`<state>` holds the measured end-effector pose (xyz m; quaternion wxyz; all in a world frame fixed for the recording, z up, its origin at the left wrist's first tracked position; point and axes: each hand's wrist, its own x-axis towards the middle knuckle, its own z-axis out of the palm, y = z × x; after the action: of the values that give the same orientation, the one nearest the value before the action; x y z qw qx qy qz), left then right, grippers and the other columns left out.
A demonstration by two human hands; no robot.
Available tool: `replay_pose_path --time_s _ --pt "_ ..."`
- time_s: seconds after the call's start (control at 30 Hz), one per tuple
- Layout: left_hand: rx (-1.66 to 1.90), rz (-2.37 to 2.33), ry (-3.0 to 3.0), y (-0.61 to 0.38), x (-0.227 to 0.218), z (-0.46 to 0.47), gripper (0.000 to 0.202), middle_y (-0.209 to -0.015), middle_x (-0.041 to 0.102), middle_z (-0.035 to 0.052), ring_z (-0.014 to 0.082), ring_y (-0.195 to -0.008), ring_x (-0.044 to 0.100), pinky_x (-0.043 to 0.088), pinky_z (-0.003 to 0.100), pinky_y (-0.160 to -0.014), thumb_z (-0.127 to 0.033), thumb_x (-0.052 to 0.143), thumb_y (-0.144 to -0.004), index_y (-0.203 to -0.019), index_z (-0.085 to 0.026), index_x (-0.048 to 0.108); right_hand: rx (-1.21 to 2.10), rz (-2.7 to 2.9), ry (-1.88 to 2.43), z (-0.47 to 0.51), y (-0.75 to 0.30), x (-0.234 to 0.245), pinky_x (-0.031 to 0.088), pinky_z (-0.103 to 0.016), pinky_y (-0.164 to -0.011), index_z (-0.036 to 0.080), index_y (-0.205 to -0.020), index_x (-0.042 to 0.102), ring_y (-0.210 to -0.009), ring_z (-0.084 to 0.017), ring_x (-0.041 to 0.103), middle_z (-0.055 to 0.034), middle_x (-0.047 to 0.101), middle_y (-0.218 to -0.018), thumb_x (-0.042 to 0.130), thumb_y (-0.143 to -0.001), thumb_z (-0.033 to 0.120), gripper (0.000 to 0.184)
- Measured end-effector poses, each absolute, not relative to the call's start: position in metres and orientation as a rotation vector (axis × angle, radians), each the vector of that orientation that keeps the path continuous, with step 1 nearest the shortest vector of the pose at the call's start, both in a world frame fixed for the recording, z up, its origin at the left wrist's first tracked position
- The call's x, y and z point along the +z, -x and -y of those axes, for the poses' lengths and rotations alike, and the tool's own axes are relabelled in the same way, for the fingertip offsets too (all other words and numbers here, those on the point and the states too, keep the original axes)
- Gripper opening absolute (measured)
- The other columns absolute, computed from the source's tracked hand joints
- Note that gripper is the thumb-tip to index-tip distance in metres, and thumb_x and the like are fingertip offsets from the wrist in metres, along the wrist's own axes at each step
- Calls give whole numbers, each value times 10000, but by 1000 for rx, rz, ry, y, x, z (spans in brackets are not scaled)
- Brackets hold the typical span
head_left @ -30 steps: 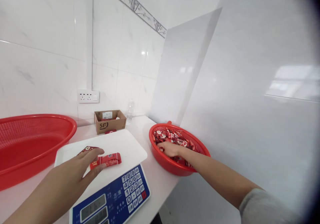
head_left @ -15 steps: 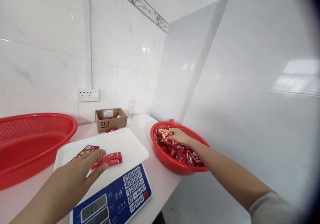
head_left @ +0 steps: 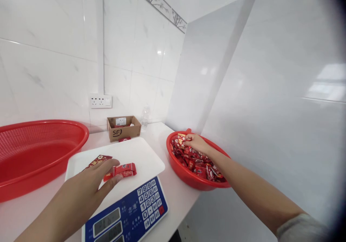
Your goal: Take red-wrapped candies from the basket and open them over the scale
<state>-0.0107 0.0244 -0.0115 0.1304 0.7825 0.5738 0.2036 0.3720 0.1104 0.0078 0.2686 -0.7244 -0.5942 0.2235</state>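
Observation:
My left hand (head_left: 90, 186) lies flat with fingers stretched out on the white pan of a blue-faced scale (head_left: 127, 213), touching a red candy packet (head_left: 122, 170) and covering part of another red packet (head_left: 97, 159). My right hand (head_left: 195, 141) reaches into a round red basket (head_left: 189, 177) full of red wrapped candies (head_left: 200, 164), at its far rim. Its fingers are pinched on a candy there.
A large red oval basket (head_left: 38, 152) sits at the left on the white counter. A small cardboard box (head_left: 123, 127) and a clear bottle (head_left: 145, 116) stand by the tiled wall under a socket strip (head_left: 101, 100). A white panel rises right of the round basket.
My right hand has come up out of the candy pile and shifted toward the basket's far rim, pinching a candy. My left hand stays on the scale pan.

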Motion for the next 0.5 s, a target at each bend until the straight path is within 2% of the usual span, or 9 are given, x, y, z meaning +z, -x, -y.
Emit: replay_pose_path --time_s 0.13,0.2,0.27,0.37,0.5 --pt "731 -1495 -2145 6 -4 -16 470 -1259 664 99 348 -1131 616 507 489 -885 -585 364 -921 -1194 -277 590 712 1669 1754 -93 -332 21 572 -317 -687 128 -1072 632 -800 -165 659 -44 661 -996 611 -961 297 203" --pt "779 -1420 -2047 2 2 -10 479 -1223 670 91 328 -1121 613 497 471 -896 -600 393 -917 -1238 -283 552 813 1715 1613 -81 -302 25 500 -223 -526 126 -931 625 -567 -94 576 17 627 -766 629 -943 264 139" --pt "847 -1354 -1963 -3 6 -4 489 -1212 661 95 310 -1122 602 494 444 -889 -578 429 -922 -1299 -276 502 926 1757 1439 -68 -268 28 394 -176 -435 149 -785 582 -442 -66 472 60 571 -577 684 -855 212 138" --pt "977 -1189 -1857 -8 10 1 404 -1161 670 85 265 -1073 614 497 379 -861 -483 494 -938 -1270 -253 513 1103 1800 1174 -53 -220 27 373 -178 -411 173 -725 560 -442 -77 468 59 560 -532 718 -751 257 180" --pt "1248 -1043 -1634 -7 12 2 206 -993 690 47 181 -858 623 493 271 -702 -391 521 -958 -1044 -219 595 1258 1744 899 -46 -176 20 383 -179 -430 186 -802 555 -467 -77 479 58 568 -575 735 -723 344 252"
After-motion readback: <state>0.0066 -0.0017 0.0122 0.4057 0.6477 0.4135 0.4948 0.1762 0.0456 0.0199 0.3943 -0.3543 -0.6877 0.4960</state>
